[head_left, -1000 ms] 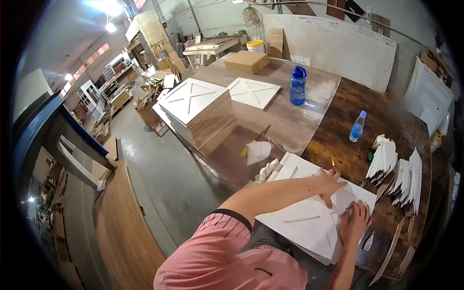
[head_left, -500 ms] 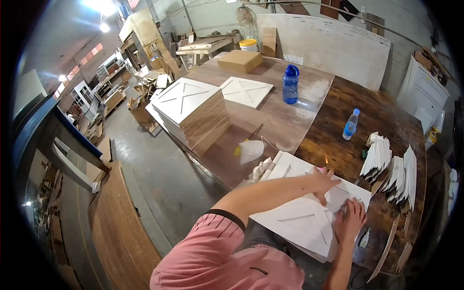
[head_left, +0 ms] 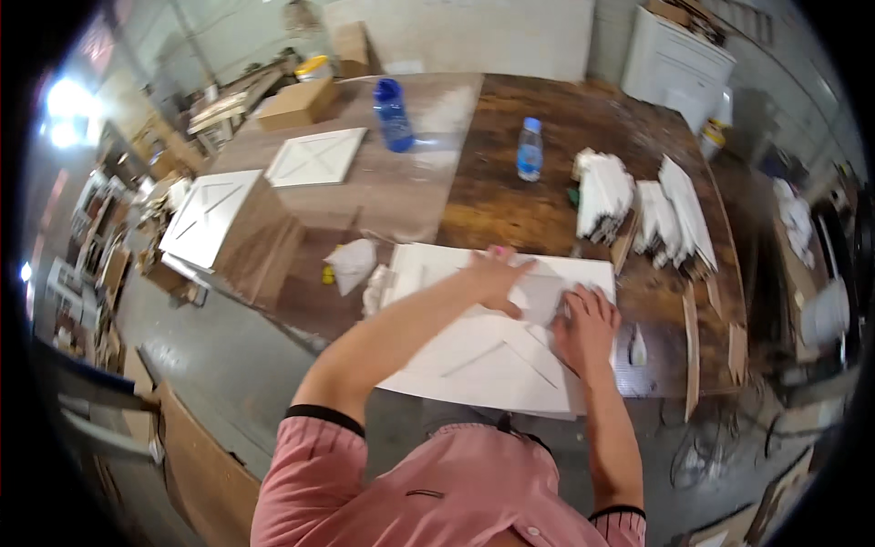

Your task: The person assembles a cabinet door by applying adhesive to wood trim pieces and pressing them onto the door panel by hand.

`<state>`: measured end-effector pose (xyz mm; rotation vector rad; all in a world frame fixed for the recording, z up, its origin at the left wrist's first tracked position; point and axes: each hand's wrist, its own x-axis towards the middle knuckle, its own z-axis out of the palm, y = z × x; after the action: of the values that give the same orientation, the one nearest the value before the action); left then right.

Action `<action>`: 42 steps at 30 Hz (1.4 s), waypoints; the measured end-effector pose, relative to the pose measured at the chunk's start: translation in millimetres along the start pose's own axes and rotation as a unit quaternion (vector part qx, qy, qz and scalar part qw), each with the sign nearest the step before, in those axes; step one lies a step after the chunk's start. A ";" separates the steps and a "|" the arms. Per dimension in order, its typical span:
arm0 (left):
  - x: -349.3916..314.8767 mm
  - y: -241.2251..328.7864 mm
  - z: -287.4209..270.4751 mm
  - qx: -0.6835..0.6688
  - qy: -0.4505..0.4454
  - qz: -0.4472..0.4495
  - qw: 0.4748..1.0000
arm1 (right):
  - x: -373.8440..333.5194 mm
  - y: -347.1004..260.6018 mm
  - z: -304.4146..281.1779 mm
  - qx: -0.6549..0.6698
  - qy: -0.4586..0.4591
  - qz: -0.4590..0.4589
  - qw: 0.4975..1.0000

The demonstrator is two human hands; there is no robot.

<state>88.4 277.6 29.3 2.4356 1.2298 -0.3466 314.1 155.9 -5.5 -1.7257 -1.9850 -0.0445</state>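
In front of me lies a white panel [head_left: 483,369] with thin raised strips forming an X, on top of other white sheets. My left hand [head_left: 497,281] reaches across to its far part, fingers spread and pressed on the surface. Close by on the right, my right hand [head_left: 585,324] rests on the panel's right side, its fingers apart and slightly bent over the strips. What lies under its palm is hidden. A small white bottle [head_left: 637,348] lies on the dark table just right of that hand.
Bundles of white strips [head_left: 603,196] lie right of a small water bottle [head_left: 530,150]. A blue bottle [head_left: 394,117], another X panel [head_left: 317,157] and a cardboard box [head_left: 297,102] stand farther left. At the left edge rises a tall panel stack [head_left: 211,214]; a white bag [head_left: 352,264] sits nearer.
My view has swung to the right, so the table appears shifted left. Both hands stay on the panel in nearly the same places, with little visible finger movement.
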 end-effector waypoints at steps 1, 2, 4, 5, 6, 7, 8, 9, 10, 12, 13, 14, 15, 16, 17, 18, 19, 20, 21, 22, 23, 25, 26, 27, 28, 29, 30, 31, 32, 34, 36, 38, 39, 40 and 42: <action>1.9 2.7 -2.9 0.003 -0.013 -0.002 1.000 | 0.0 1.6 -1.7 0.010 -0.005 0.001 1.000; 2.9 5.6 -3.5 0.008 -0.011 -0.001 1.000 | -1.8 8.0 3.0 0.005 0.010 -0.001 1.000; -1.5 5.5 -3.9 0.015 -0.018 0.004 1.000 | -1.9 7.4 2.1 0.008 0.003 0.002 1.000; -2.8 6.6 -6.5 0.016 -0.019 0.000 1.000 | -2.4 7.3 0.0 0.002 0.003 0.015 1.000; -3.5 8.1 -8.8 0.017 -0.020 -0.004 1.000 | -3.2 7.6 -1.1 0.001 -0.001 0.010 1.000; -5.1 8.3 -9.2 0.017 -0.026 0.007 0.999 | -4.5 7.2 0.2 0.001 -0.006 0.004 1.000; -6.8 10.0 -11.1 0.016 -0.030 -0.006 0.999 | -5.6 8.7 3.5 -0.005 -0.007 0.007 1.000; -7.8 11.7 -12.6 0.015 -0.033 -0.020 0.999 | -6.9 9.8 2.9 -0.008 -0.009 0.016 1.000; -7.9 13.1 -14.9 0.019 -0.042 -0.023 0.999 | -7.2 10.1 2.2 -0.012 -0.014 0.010 1.000; -7.7 14.1 -15.4 0.019 -0.049 -0.021 0.998 | -5.8 6.9 -0.1 -0.013 -0.031 0.021 0.999; -7.3 14.1 -16.5 0.020 -0.049 -0.024 0.998 | -6.5 8.9 1.1 -0.014 -0.031 0.026 0.999; -6.9 14.2 -16.6 0.022 -0.051 -0.021 0.998 | -7.7 11.3 4.0 -0.007 -0.020 0.017 1.000; -6.4 14.3 -16.3 0.024 -0.049 -0.023 0.998 | -8.5 12.9 5.6 -0.001 -0.010 0.008 1.000; -6.6 14.4 -16.1 0.027 -0.047 -0.027 0.998 | -7.9 11.4 4.7 0.000 -0.011 0.011 1.000; -6.7 14.9 -16.3 0.027 -0.049 -0.026 0.998 | -6.7 8.5 2.4 0.009 -0.014 0.016 1.000; -6.8 15.3 -17.4 0.025 -0.050 -0.030 0.998 | -5.5 6.3 0.3 0.019 -0.017 0.022 0.999; -7.5 15.2 -17.5 0.023 -0.052 -0.036 0.998 | -4.9 4.8 -1.0 0.020 -0.019 0.023 0.999; -7.1 14.3 -16.9 0.022 -0.055 -0.036 0.998 | -4.2 3.5 -1.9 0.013 -0.022 0.024 0.999; -6.3 13.0 -16.4 0.020 -0.054 -0.033 0.998 | -3.7 2.3 -2.8 0.007 -0.025 0.026 0.999; -5.1 12.1 -16.0 0.017 -0.054 -0.029 0.998 | -3.2 1.7 -4.0 0.007 -0.027 0.027 0.999; -4.6 11.6 -15.3 0.017 -0.055 -0.030 0.998 | -2.7 1.0 -5.1 0.004 -0.028 0.028 0.999; -5.3 11.1 -14.2 0.019 -0.052 -0.033 0.998 | -1.8 -0.8 -7.0 0.003 -0.032 0.028 0.999; -6.2 10.7 -14.1 0.018 -0.054 -0.035 0.998 | -1.5 -1.4 -8.0 0.003 -0.033 0.026 0.999; -7.2 10.5 -14.3 0.016 -0.051 -0.034 0.998 | -1.4 -1.8 -8.0 0.004 -0.034 0.024 0.999; -6.5 10.9 -14.3 0.015 -0.048 -0.031 0.998 | -1.4 -1.2 -7.5 0.005 -0.036 0.024 0.999; -6.1 11.4 -14.2 0.014 -0.050 -0.032 0.998 | -1.4 -0.8 -6.8 0.003 -0.034 0.029 0.999; -6.0 11.8 -14.2 0.016 -0.050 -0.031 0.998 | -1.8 -0.5 -6.1 0.002 -0.032 0.034 0.999; -5.9 12.3 -14.4 0.018 -0.050 -0.029 0.998 | -2.1 0.0 -5.7 0.002 -0.033 0.034 0.999; -6.1 12.3 -14.3 0.017 -0.051 -0.030 0.998 | -2.6 0.5 -5.1 0.003 -0.029 0.031 0.999; -6.8 12.3 -14.4 0.024 -0.042 -0.028 0.998 | -3.0 1.8 -4.2 0.004 -0.027 0.028 0.999; -7.4 13.5 -16.2 0.025 -0.047 -0.032 0.998 | -2.7 2.7 -3.7 0.006 -0.031 0.026 0.999; -7.5 15.2 -17.8 0.027 -0.054 -0.036 0.998 | -1.8 1.5 -5.5 0.003 -0.035 0.029 0.999; -7.7 16.1 -18.8 0.024 -0.057 -0.036 0.997 | -1.9 1.0 -6.2 0.000 -0.037 0.032 0.999; -8.2 16.1 -19.4 0.021 -0.060 -0.038 0.997 | -2.1 0.7 -6.0 0.001 -0.037 0.031 0.999; -8.4 15.2 -18.5 0.021 -0.059 -0.037 0.997 | -2.8 0.5 -5.8 -0.001 -0.034 0.027 0.999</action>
<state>96.7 271.6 52.7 2.3717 1.2744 -0.5360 316.8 151.4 -1.7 -1.8041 -1.9850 0.0313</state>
